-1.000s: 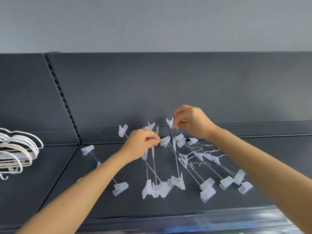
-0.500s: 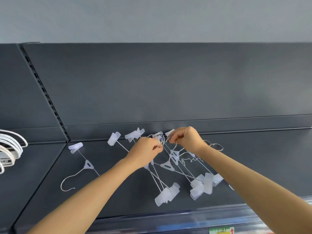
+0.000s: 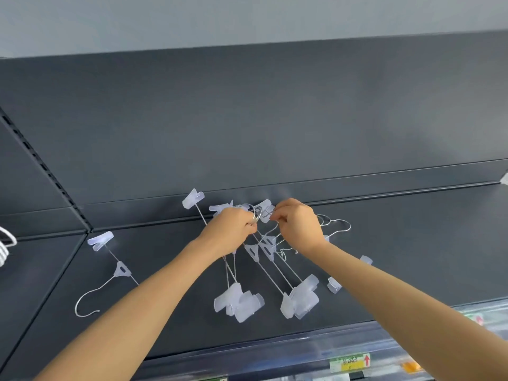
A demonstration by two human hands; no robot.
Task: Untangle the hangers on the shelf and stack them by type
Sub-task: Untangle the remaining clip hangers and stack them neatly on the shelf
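Since a second ago we have lowered the tangle of clip hangers (image 3: 264, 259) from its lifted, fanned-out spread down toward the dark shelf (image 3: 412, 243), and our two hands have drawn closer together at the back of the bundle, near the shelf's rear wall.

Our left hand (image 3: 231, 229) is closed in a loose fist around several wire hooks (image 3: 254, 213), its fingers (image 3: 248, 225) pressed together on the bunched metal loops. Our right hand (image 3: 298, 224) sits just beside it, thumb and forefinger pinching a thin wire at the top of the tangle; the other fingers curl inward.

Below the hands, thin metal rods run toward us and end in two clusters of translucent plastic clips: a left cluster (image 3: 239, 302) and a right cluster (image 3: 301, 299), both resting on the shelf near its front edge. More clips poke out behind the left hand, one (image 3: 193, 198) tilted up near the rear wall. A few loose hooks (image 3: 339, 224) trail out to the right of the right wrist, and a lone clip (image 3: 334, 284) lies beside the right forearm.

Apart from the bundle, to the left, a single clip hanger (image 3: 121, 270) lies flat on the shelf with its hook pointing toward us. At the far left edge a stack of white hangers (image 3: 5, 248) is only partly in view.
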